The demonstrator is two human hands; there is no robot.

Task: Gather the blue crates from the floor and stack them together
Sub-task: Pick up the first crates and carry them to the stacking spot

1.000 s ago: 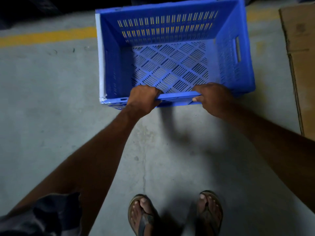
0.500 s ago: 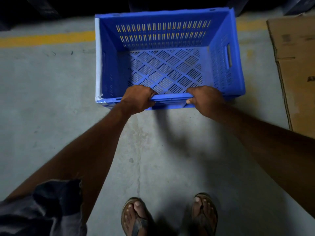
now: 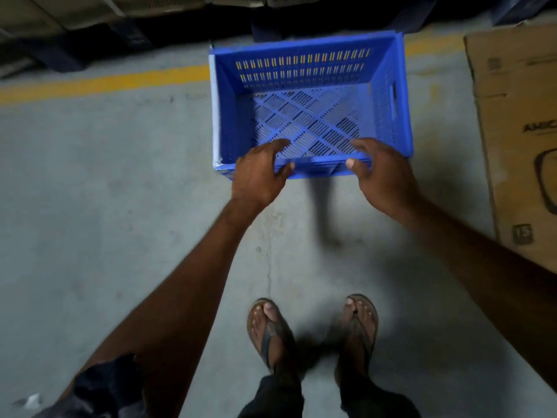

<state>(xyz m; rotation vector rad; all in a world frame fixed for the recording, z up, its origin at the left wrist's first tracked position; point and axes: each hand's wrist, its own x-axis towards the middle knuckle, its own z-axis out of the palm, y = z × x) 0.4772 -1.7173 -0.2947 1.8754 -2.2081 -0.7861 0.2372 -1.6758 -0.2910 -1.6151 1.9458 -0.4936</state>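
Blue crate (image 3: 310, 116) upright on grey floor (image 3: 120, 176), far wall over the yellow line (image 3: 105, 82); flattened cardboard (image 3: 512, 116) just right of it. Left hand (image 3: 259, 173) and right hand (image 3: 382, 176) at the near rim, both loosened, fingers spread and relaxed over the edge, thumbs out, not clamped; actual contact unclear. Sandalled feet (image 3: 268, 324) well behind the crate.

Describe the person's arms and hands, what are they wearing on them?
Both forearms are bare. The left hand and right hand wear no gloves; no watch, ring or band shows. Dark fabric, probably a short sleeve, covers the left upper arm.
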